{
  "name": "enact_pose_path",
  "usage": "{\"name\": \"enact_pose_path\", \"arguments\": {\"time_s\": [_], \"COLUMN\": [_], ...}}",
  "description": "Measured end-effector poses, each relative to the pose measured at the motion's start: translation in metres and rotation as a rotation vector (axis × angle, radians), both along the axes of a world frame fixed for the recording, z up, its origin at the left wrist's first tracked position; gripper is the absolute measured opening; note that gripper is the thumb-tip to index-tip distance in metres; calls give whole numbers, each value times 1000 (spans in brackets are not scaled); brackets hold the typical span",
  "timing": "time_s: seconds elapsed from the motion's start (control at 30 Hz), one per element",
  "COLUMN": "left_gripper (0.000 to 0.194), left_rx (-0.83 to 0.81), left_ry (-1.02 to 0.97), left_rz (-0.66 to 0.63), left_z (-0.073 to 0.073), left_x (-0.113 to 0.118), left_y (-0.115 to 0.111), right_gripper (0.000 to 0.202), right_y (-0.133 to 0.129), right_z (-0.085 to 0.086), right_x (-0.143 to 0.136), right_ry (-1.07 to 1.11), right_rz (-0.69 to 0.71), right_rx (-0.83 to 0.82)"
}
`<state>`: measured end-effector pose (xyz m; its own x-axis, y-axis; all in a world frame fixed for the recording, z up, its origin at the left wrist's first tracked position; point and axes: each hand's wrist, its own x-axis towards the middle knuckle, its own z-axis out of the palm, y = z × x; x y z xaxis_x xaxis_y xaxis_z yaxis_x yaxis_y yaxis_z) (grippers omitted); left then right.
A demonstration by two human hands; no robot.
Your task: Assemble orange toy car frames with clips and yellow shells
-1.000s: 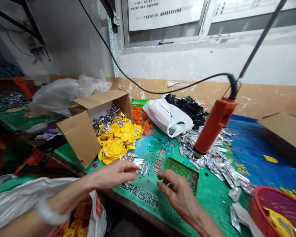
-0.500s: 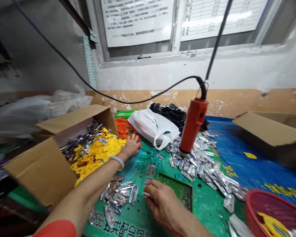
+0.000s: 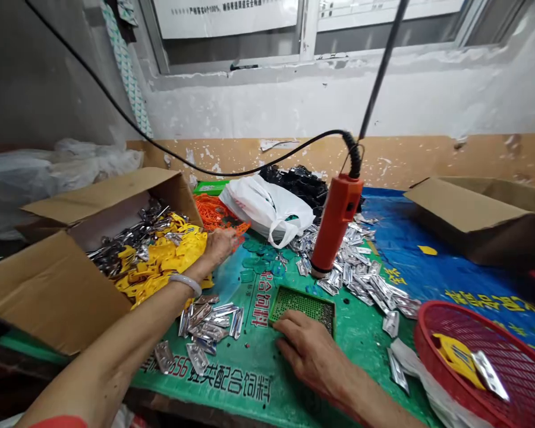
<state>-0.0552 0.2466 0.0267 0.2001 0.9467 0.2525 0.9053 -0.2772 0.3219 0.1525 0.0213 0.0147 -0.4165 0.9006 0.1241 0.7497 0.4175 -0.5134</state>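
Note:
My left hand (image 3: 222, 245) reaches to the orange plastic pieces (image 3: 211, 213) behind the yellow parts, its fingers closed on an orange plastic piece (image 3: 241, 228) that sticks out past the fingertips. Beneath that forearm lie yellow plastic parts (image 3: 182, 249), spilling from a cardboard box. My right hand (image 3: 310, 348) hovers low at the near edge of a green mesh tray (image 3: 283, 300) of small dark bits; its fingers are bent, thumb apart, and nothing shows in them. Silvery metal pieces (image 3: 211, 324) lie between the two arms.
A red electric screwdriver (image 3: 336, 223) hangs from a cord above a heap of silvery pieces (image 3: 361, 270). Behind are a white plastic bag (image 3: 267, 205) and black plastic (image 3: 298, 187). Cardboard boxes (image 3: 49, 285) stand left and right. A red basket (image 3: 421, 339) is at right front.
The view has tilted down and shifted slightly. My left hand has closed on an orange piece and drawn it out a little; my right hand stays by the green tray.

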Motion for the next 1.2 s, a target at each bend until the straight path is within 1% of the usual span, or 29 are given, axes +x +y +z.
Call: {"name": "enact_pose_path", "arguments": {"time_s": [0.07,0.13,0.17,0.23,0.3,0.33,0.37,0.4,0.43,0.47,0.5,0.53,0.6,0.67,0.77,0.9,1.0,1.1,1.2], "left_gripper": [26,26,29,39,51,57,61,62,59,54,47,43,43,46,48,39,34,35,32], "left_rx": [29,49,52,31,-15,-38,-96,-213,-310,-404,-486,-542,-636,-674,-694,-717,-771,-822,-852], "left_ry": [-148,-295,-365,-499,-605,-640,-682,-813,-928,-991,-1028,-1072,-1126,-1166,-1196,-1197,-1222,-1401,-1585], "left_rz": [68,125,145,159,165,173,161,132,76,28,2,6,-1,20,86,55,22,-11,9], "left_z": [16,30,34,39,38,37,34,32,28,25,21,17,10,4,0,-6,-12,-17,-19], "left_x": [-3,-7,-9,-13,-15,-15,-15,-14,-13,-13,-12,-13,-14,-15,-15,-13,-12,-11,-8], "left_y": [-10,-26,-36,-64,-96,-113,-129,-143,-157,-168,-178,-185,-198,-208,-223,-236,-240,-241,-240], "right_gripper": [16,16,17,19,20,21,21,21,23,26,29,30,31,31,31,30,32,31,25], "right_y": [-1,3,8,22,45,58,72,86,99,111,122,130,142,148,155,162,159,153,147], "right_z": [-3,-3,-2,2,7,9,10,10,8,5,2,-3,-12,-19,-26,-33,-34,-31,-24], "right_x": [-3,-9,-12,-16,-17,-16,-15,-14,-13,-12,-12,-13,-14,-14,-9,0,2,0,-6], "right_ry": [-6,-18,-26,-48,-87,-113,-142,-177,-212,-246,-277,-305,-345,-369,-381,-372,-339,-281,-188], "right_rz": [-8,-10,-13,-41,-121,-182,-246,-303,-347,-376,-396,-408,-415,-407,-388,-384,-416,-456,-464], "right_rx": [21,41,50,68,79,78,71,53,30,3,-26,-54,-107,-150,-194,-197,-155,-100,-42]}}
